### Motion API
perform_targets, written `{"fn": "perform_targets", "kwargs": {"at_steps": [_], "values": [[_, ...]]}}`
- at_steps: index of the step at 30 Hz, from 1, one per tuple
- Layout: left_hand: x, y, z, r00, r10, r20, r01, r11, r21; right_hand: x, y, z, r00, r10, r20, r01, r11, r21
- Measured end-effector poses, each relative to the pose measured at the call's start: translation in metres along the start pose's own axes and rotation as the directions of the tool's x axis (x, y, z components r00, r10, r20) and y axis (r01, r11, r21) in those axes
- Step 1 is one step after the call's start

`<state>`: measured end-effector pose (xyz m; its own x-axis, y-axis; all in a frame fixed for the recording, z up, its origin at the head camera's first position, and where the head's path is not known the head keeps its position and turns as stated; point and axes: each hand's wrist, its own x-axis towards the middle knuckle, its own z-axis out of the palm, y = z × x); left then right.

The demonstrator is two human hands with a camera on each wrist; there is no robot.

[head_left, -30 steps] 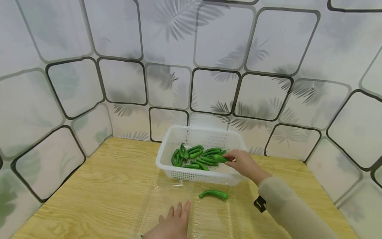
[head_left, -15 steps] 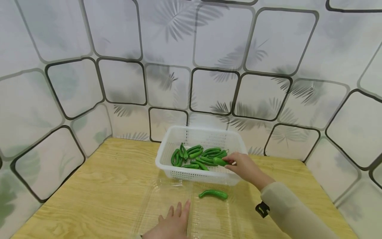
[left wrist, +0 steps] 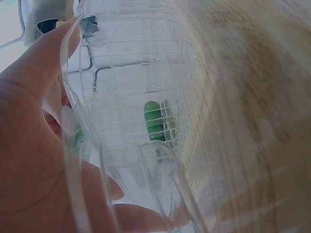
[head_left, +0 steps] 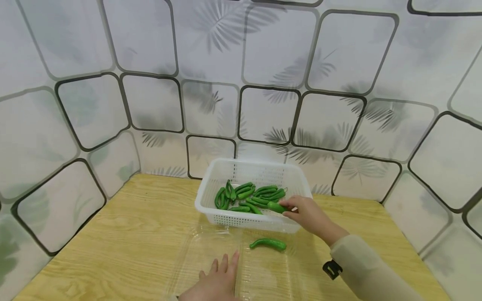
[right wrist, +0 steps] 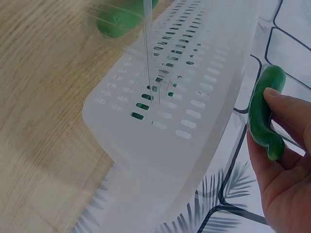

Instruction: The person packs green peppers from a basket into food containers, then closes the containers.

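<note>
My right hand (head_left: 309,215) pinches a green chili pepper (head_left: 276,207) between thumb and fingers, over the right front part of the white plastic basket (head_left: 200,205). The right wrist view shows the curved pepper (right wrist: 265,114) above the basket's rim. Several green peppers (head_left: 246,190) lie in small groups inside the basket. My left hand (head_left: 216,281) rests on a clear plastic hinged container (head_left: 205,238) near its middle ridge, fingers extended and spread. A single green pepper (head_left: 268,243) lies in the container's right half; the left wrist view shows that pepper (left wrist: 154,121) through the clear plastic.
The wooden table (head_left: 124,234) carries the basket at its back, close to the patterned wall covering (head_left: 211,108). The container lies just in front of the basket. A black strap piece (head_left: 332,269) hangs at the right sleeve.
My right hand has lowered slightly with the pepper still pinched. The left hand and the pepper in the container have stayed in place.
</note>
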<state>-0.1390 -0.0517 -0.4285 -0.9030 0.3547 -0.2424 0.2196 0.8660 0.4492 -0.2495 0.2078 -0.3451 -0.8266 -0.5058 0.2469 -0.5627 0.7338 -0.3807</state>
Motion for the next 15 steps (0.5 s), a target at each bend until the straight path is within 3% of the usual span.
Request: {"fn": "perform_targets", "kwargs": {"at_steps": [15], "values": [[0.000,-0.001,0.000,1.000,0.021,0.007,-0.021,1.000,-0.019,-0.009,-0.009,0.015,0.997,-0.066,0.027,0.066,0.998,0.006]]}}
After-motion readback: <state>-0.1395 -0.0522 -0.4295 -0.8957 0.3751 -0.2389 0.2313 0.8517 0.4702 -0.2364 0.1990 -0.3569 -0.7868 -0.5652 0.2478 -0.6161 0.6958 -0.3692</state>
